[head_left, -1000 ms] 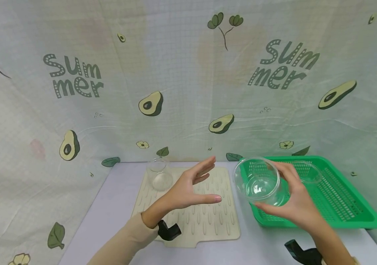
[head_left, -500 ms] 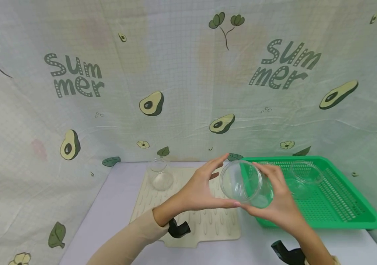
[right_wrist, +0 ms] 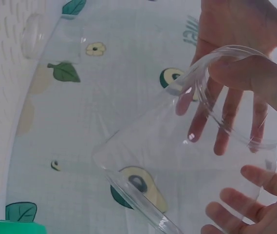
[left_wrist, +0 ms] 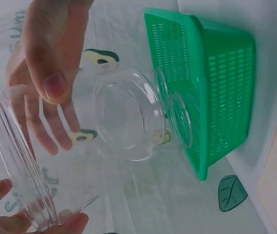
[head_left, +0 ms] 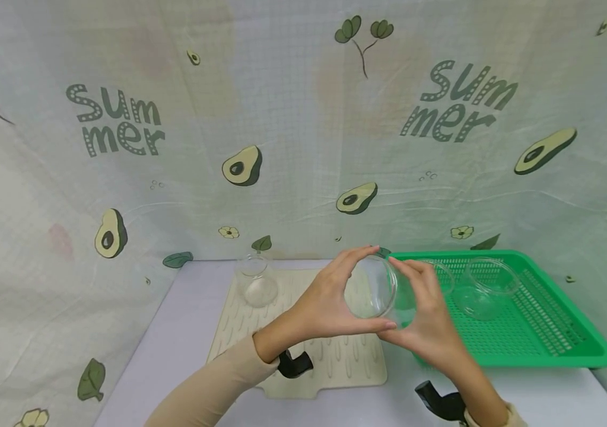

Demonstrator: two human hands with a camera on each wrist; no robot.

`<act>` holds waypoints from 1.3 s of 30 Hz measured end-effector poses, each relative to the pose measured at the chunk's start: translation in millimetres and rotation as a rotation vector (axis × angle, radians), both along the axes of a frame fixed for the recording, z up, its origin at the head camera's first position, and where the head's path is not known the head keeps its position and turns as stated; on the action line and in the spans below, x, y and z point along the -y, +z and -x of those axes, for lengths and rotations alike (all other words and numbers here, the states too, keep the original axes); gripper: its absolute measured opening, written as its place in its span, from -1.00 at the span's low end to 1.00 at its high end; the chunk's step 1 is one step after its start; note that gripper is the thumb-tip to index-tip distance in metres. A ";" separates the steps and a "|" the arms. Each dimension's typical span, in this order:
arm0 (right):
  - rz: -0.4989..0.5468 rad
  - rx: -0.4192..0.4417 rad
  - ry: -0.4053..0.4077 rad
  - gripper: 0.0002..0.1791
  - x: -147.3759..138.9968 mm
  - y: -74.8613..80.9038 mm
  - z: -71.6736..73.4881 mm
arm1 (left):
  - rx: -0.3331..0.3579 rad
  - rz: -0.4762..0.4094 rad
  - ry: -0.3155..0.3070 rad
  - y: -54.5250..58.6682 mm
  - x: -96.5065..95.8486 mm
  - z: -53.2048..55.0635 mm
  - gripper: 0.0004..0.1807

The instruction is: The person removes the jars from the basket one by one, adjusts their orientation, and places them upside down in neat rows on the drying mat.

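Between my hands a clear cup (head_left: pixel 371 284) is held tilted above the right side of the mat, its rim towards my left hand. My left hand (head_left: pixel 320 303) grips it by the rim end, thumb below and fingers above. Around the other side, my right hand (head_left: pixel 431 323) holds the wall towards the base. In the left wrist view the ringed base of the cup (left_wrist: pixel 126 117) shows plainly, and the right thumb lies over the wall. Fingers of both hands show through the cup (right_wrist: pixel 157 141) in the right wrist view. Nothing visible is inside it.
Another clear cup (head_left: pixel 257 287) stands at the back left of the beige ridged mat (head_left: pixel 343 359). To the right, the green basket (head_left: pixel 517 360) holds more clear cups, including one cup (head_left: pixel 487 293) near its back. A patterned cloth (head_left: pixel 292 148) hangs behind the table.
My right hand has brought the cup leftwards from the basket's edge. My left hand has moved right to meet it and now grips the rim end too.
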State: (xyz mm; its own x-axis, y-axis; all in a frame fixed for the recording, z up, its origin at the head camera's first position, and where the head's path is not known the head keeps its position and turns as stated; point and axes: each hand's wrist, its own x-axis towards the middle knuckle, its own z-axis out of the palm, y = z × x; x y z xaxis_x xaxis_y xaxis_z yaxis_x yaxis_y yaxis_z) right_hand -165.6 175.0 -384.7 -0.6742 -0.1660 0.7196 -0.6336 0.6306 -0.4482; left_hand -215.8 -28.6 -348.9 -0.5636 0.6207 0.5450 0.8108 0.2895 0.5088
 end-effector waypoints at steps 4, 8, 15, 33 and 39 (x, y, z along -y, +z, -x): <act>-0.044 -0.040 -0.030 0.17 3.0 -0.5 2.5 | -0.019 0.034 0.035 -0.1 -0.4 1.3 0.09; -0.068 -0.071 -0.036 0.14 5.4 -0.7 5.0 | -0.036 0.045 0.062 -1.3 -0.6 3.9 0.00; -0.075 -0.078 -0.029 0.13 7.4 -1.0 6.1 | -0.034 0.034 0.053 -3.6 -0.1 8.3 -0.05; -0.020 -0.019 0.016 0.14 2.2 -0.5 8.8 | 0.011 -0.043 0.061 -6.7 1.8 13.5 -0.10; 0.114 0.032 0.033 0.34 -5.9 1.0 9.2 | 0.044 -0.095 0.074 -7.3 8.1 17.1 -0.10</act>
